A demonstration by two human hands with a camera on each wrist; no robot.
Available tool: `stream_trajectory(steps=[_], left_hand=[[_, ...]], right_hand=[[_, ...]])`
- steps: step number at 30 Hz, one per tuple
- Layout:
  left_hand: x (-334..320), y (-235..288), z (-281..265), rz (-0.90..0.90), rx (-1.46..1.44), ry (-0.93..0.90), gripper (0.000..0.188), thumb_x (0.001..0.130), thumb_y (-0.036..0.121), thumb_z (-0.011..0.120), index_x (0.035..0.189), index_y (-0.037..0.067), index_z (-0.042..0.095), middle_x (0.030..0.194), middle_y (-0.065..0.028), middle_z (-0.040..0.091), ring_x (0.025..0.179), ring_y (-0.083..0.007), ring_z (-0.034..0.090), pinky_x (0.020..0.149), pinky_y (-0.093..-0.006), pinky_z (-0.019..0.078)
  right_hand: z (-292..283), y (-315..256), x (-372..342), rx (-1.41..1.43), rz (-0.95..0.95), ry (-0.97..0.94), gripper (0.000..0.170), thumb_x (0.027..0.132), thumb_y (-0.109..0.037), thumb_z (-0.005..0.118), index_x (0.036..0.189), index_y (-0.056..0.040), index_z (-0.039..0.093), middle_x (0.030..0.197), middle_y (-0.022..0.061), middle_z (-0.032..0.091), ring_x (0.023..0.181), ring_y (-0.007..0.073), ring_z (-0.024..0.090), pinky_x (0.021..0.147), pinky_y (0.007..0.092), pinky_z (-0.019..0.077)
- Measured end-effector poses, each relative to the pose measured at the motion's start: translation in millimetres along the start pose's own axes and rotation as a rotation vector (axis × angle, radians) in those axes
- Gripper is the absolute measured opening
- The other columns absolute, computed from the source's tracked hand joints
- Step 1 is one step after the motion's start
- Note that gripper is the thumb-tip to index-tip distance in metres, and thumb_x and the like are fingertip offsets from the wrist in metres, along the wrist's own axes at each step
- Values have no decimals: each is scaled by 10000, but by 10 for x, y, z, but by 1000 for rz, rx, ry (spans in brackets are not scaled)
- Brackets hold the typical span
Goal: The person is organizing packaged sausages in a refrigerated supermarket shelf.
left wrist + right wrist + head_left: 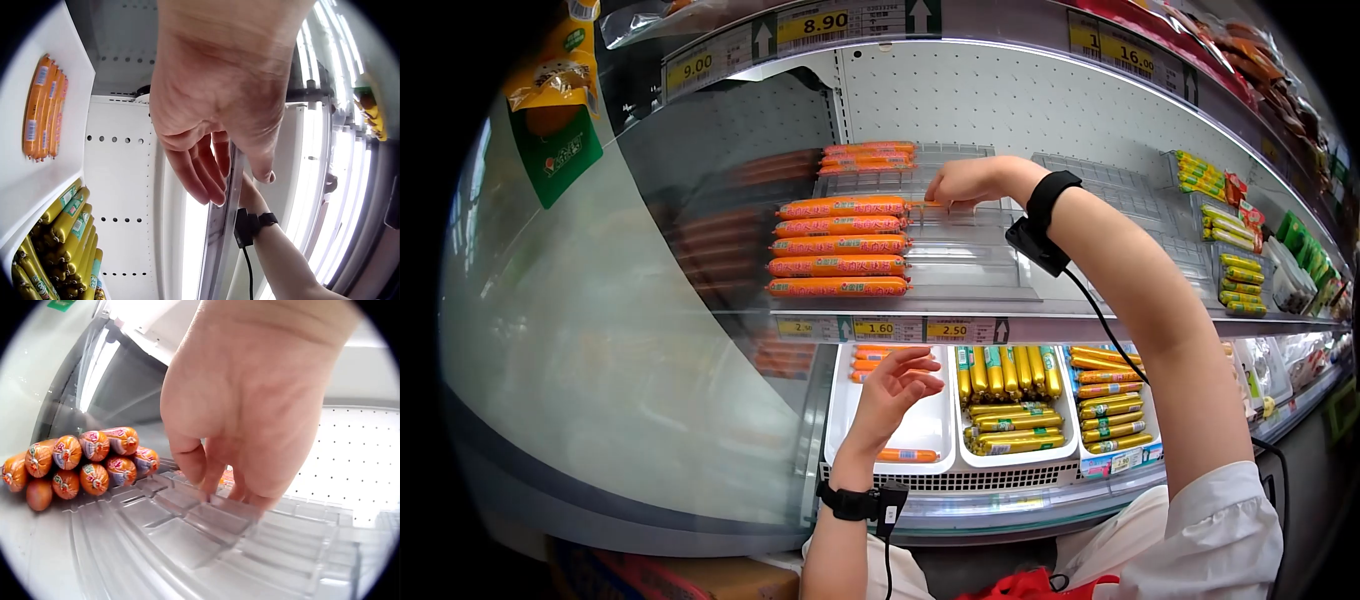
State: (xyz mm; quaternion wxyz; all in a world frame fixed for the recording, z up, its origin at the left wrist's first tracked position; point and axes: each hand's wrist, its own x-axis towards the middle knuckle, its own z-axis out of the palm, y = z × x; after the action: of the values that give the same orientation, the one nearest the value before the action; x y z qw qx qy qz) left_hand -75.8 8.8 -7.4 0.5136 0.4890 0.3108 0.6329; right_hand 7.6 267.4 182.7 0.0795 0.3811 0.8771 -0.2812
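Observation:
My right hand (968, 183) reaches onto the upper shelf, its bent fingers pointing down at the clear plastic rack (181, 534). The fingertips are right at the rack's ribs, partly hidden by the palm; I cannot tell whether they pinch anything. Just left of them lies a row of orange-wrapped sausages (838, 247), stacked in two layers in the right wrist view, with a smaller group of orange sausages (868, 157) behind. My left hand (892, 388) hangs with loosely bent fingers and holds nothing, in front of a white tray (832, 440) of orange sausages on the lower shelf.
Trays of gold-wrapped sausages (1012, 430) stand right of the white tray. A price rail (890, 329) runs along the upper shelf's front edge. Yellow-green packs (1242, 270) sit at the right. A curved glass side panel (620, 330) borders the left, and another shelf overhangs above.

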Motion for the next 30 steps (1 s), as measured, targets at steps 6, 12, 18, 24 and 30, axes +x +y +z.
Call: stream_trajectory(steps=[6,12,18,24,30], left_hand=[[37,-2,-84,22,-20,46,437,808,304,615,1108,12,489,998,-105,559,885,-183,589,833,-323,488],[43,-43,-163,5,7,96,411,826,336,577,1056,3,504,992,-84,552,867,-181,586,821,-327,481],[-120,103,-66,29,333,145,241,901,200,479,997,-13,541,932,-90,580,848,-166,586,802,-292,481],[360,1418,886,348,1057,-71,132,851,69,498,871,-18,595,838,-80,605,817,-160,571,737,-275,450],[2315,1589,612,-111,2109,-597,120,794,56,519,848,24,621,870,-119,607,826,-284,566,720,-351,449]], right_hand=[[182,-260,59,-88,-88,151,380,850,-242,402,1138,-38,546,1176,109,523,1071,239,474,901,332,361],[269,-111,-718,-337,-128,168,455,879,-302,416,1180,36,469,1196,216,484,1140,323,438,954,365,338],[1157,411,-2145,-314,-449,595,487,855,-253,499,1243,14,377,1259,205,410,1184,320,382,1001,446,272],[2272,860,-2815,375,-499,561,401,835,-163,532,1185,6,432,1164,187,473,1083,306,468,920,361,372],[2815,1220,-2581,714,-393,534,296,822,-85,523,1105,-1,491,1028,130,544,890,232,577,783,315,452]])
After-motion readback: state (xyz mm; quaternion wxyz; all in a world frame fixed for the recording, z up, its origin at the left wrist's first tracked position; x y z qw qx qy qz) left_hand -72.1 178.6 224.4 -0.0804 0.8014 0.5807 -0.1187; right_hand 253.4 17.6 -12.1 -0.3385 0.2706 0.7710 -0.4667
